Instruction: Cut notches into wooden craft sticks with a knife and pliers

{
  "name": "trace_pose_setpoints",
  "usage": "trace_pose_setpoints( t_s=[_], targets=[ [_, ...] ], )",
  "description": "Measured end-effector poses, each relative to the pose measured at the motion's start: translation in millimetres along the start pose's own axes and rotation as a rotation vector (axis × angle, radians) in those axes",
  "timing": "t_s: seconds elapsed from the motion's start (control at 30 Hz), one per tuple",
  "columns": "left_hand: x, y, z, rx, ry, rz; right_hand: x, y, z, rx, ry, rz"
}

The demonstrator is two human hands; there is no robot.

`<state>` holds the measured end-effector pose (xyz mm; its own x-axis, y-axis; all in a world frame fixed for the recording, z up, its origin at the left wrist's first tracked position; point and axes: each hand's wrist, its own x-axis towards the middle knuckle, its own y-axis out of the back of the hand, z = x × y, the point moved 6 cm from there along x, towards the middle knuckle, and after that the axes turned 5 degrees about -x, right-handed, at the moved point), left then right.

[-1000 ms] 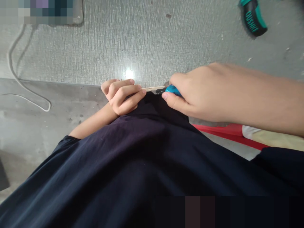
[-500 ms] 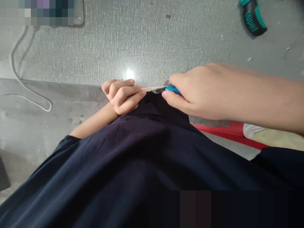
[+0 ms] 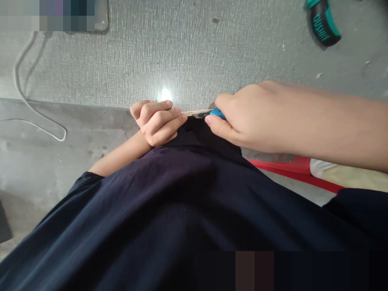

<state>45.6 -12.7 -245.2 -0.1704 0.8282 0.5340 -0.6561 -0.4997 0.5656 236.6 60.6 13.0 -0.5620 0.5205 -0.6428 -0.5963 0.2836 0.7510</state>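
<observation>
My right hand (image 3: 245, 117) is wrapped around the blue handle of a utility knife (image 3: 217, 113). Its dark front end and short blade point left, against a thin pale wooden stick (image 3: 196, 112). Fingers curled, my left hand (image 3: 159, 122) grips the left part of that stick, just left of the blade. Most of the stick's length is hidden behind the fingers of both hands. Both hands are at the near edge of the grey table (image 3: 188, 52), close against my dark shirt (image 3: 169, 202).
A black and green tool handle (image 3: 325, 28) lies at the table's far right. A white cable (image 3: 18, 76) hangs over the edge at left, below a partly blurred device (image 3: 102, 24). Something red (image 3: 298, 163), with pale cloth (image 3: 351, 176) by it, is below my right forearm.
My right hand and the knife have shifted very slightly to the left along the stick. My left hand stays almost in place.
</observation>
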Motion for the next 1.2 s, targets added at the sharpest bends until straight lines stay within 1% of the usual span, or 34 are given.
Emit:
trace_pose_setpoints(
  t_s=[0.1,0.17,0.27,0.37,0.47,0.5,0.6,0.63,0.67,0.77,0.8,0.83,0.9,0.97,1.0,1.07,1.13,1.17,1.2],
  targets=[
    [1.8,1.2,-2.3,-0.004,0.007,-0.038,0.4,2.0,-2.8,-0.006,-0.003,-0.021],
    [5.1,1.3,-3.5,-0.002,0.02,-0.036,0.0,2.6,-3.8,-0.009,-0.023,-0.037],
    [9.9,0.5,-3.7,0.014,-0.003,0.05,-1.1,2.7,-5.7,0.005,-0.049,-0.078],
    [11.6,-2.8,-1.9,0.022,-0.113,0.15,-1.7,3.2,-7.1,0.031,-0.093,-0.118],
    [9.5,-1.2,-1.8,0.003,-0.221,0.253,-2.7,5.1,-9.5,0.025,-0.116,-0.134],
    [9.0,0.1,-2.6,-0.014,-0.231,0.268,-3.5,6.4,-11.3,0.022,-0.104,-0.129],
    [10.7,2.9,-4.2,-0.091,-0.199,0.234,-7.8,11.1,-17.8,0.018,-0.049,-0.075],
    [11.3,5.3,-2.1,-0.109,-0.207,0.24,-9.6,12.1,-20.0,0.005,-0.03,-0.05],
    [11.3,9.2,2.2,-0.114,-0.241,0.273,-11.6,12.4,-22.0,-0.017,-0.014,-0.025],
    [6.2,23.3,20.0,-0.051,-0.415,0.438,-16.7,7.8,-24.9,-0.081,-0.017,0.04],
    [4.7,26.1,23.6,-0.042,-0.441,0.46,-18.2,5.7,-25.1,-0.081,-0.029,0.074],
    [4.8,26.8,24.7,-0.044,-0.43,0.442,-19.9,3.6,-25.2,-0.068,-0.042,0.113],
    [7.3,23.4,20.9,-0.07,-0.336,0.341,-23.1,-1.1,-25.6,-0.03,-0.055,0.184],
    [9.5,16.9,15.2,-0.098,-0.244,0.247,-25.7,-6.3,-26.3,0.003,-0.064,0.225],
    [10.2,13.8,13.6,-0.113,-0.227,0.226,-26.6,-8.9,-26.5,0.015,-0.073,0.234],
    [10.3,11.0,15.0,-0.148,-0.27,0.256,-27.3,-13.5,-27.0,0.035,-0.1,0.248],
    [9.0,12.1,20.1,-0.156,-0.347,0.335,-26.8,-17.5,-27.8,0.046,-0.126,0.264],
    [9.1,12.8,22.1,-0.145,-0.356,0.357,-26.2,-19.5,-28.2,0.05,-0.14,0.272],
    [10.9,11.9,22.6,-0.128,-0.317,0.335,-25.5,-21.5,-28.3,0.054,-0.154,0.28]
  ],
)
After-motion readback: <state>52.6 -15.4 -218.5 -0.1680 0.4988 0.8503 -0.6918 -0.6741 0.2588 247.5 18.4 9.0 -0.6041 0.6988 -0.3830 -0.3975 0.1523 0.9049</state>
